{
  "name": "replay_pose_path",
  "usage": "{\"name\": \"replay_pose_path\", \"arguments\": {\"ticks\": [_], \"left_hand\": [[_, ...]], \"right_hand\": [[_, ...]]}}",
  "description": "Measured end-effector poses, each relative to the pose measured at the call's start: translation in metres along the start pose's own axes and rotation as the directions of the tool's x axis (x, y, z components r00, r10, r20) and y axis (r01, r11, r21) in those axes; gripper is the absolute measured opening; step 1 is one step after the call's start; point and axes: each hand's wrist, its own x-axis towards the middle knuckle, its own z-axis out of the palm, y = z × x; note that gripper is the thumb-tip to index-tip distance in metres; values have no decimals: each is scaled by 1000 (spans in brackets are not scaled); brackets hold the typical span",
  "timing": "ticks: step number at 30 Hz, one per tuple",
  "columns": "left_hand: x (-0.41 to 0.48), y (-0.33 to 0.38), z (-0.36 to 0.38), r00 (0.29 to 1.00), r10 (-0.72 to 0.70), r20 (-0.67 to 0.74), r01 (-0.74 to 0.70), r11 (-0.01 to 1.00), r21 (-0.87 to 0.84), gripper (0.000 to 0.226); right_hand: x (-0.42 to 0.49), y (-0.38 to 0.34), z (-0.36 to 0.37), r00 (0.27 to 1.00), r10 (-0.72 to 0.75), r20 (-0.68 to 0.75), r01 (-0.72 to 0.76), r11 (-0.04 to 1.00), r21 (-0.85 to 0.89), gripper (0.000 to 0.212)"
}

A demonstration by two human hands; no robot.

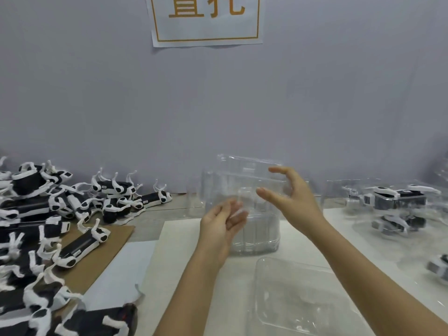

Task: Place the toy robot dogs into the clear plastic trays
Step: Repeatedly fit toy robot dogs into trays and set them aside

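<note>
A stack of clear plastic trays [254,238] stands at the middle of the table. One clear tray [244,170] is raised and tilted above the stack. My left hand [221,223] grips its lower left edge, the fingertips blurred behind the plastic. My right hand [291,194] curves round its right side, thumb and forefinger apart in a C. Another empty clear tray [298,301] lies flat in front of me. Black-and-white toy robot dogs [80,246] are heaped at the left.
More dogs [114,190] lie along the back wall at left. Filled clear trays with dogs [397,197] sit at the right. A brown cardboard sheet [101,258] and white paper [184,241] cover the table. A paper sign [206,23] hangs on the wall.
</note>
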Motion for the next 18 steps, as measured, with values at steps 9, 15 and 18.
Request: {"name": "replay_pose_path", "arguments": {"ticks": [9, 15, 18], "left_hand": [[22, 0, -37, 926, 298, -233, -195, 904, 380, 51], [41, -2, -19, 975, 145, -171, -43, 870, 491, 53], [39, 1, -26, 967, 99, -236, 11, 905, 425, 36]], "right_hand": [[15, 32, -3, 940, 187, 287, -225, 969, 104, 38], [27, 31, 3, 888, 450, 97, -460, 853, 246, 62], [33, 31, 2, 792, 583, 183, -611, 763, 211, 62]]}}
